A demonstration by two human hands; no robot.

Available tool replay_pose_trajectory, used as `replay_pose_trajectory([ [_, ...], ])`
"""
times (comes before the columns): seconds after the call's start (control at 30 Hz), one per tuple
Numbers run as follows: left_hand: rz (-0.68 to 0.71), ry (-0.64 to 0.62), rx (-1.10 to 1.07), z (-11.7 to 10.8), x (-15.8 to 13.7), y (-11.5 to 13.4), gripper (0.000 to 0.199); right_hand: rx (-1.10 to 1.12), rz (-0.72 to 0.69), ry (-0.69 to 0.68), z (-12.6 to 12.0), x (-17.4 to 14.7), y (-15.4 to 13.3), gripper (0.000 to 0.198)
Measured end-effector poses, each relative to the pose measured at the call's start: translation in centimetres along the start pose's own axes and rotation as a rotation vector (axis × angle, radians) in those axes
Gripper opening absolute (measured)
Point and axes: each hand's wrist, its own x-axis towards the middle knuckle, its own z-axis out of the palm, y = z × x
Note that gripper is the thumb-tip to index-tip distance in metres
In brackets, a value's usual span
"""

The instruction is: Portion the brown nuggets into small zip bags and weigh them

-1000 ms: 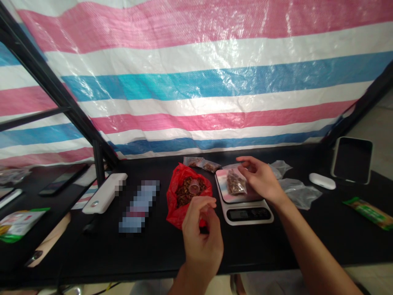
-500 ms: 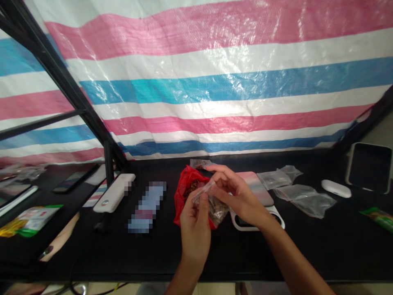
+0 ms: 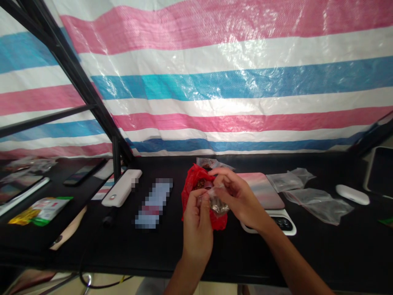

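Where the pinch sits: left hand (image 3: 198,223) and right hand (image 3: 241,198), thumbs and fingers clamped together on the upper part of one small clear bag (image 3: 218,206), brownish contents below.
Red bag (image 3: 189,184): open, just beyond and beneath the grip, its middle covered by the hands — brown pieces (image 3: 200,184) show inside.
Filled packet (image 3: 211,163): farther beyond the grip, behind the red bag.
Scale (image 3: 267,192): right of the grip, its left part and much of its display hidden by the right hand and forearm.
Flat clear bags (image 3: 321,205): farther right, past the scale; a white case (image 3: 352,194) lies near them.
Phone (image 3: 154,203): left of the grip, screen pixelated.
White device (image 3: 121,189): farther left, near a black post (image 3: 116,157).
Striped sheet (image 3: 221,94): beyond everything — it backs the black table (image 3: 147,250).
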Motion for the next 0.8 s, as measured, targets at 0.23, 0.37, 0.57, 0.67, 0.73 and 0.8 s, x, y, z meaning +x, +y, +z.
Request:
replay_pose_trajectory([
  [0.23,0.015,-0.011,0.006,-0.8,0.0,-0.7,0.029,-0.059,-0.006,-0.006,0.5,0.2,0.2,0.031],
  [0.37,0.014,-0.012,0.021,-1.1,0.2,-0.6,0.027,-0.193,0.003,-0.058,0.8,0.3,0.5,0.025],
  [0.57,0.043,0.011,0.017,-1.5,0.6,-0.3,0.018,-0.230,-0.018,-0.070,1.0,0.4,0.5,0.030],
  [0.67,0.079,0.052,0.033,-1.9,0.7,-0.1,0.017,-0.200,-0.033,-0.084,1.1,0.3,0.2,0.033],
  [0.73,0.074,0.050,0.043,-2.0,0.8,0.0,0.017,-0.147,-0.040,-0.071,1.0,0.2,0.0,0.033],
  [0.8,0.053,0.030,0.047,-2.1,0.9,0.2,0.016,-0.077,-0.029,-0.039,0.8,0.2,-0.2,0.035],
])
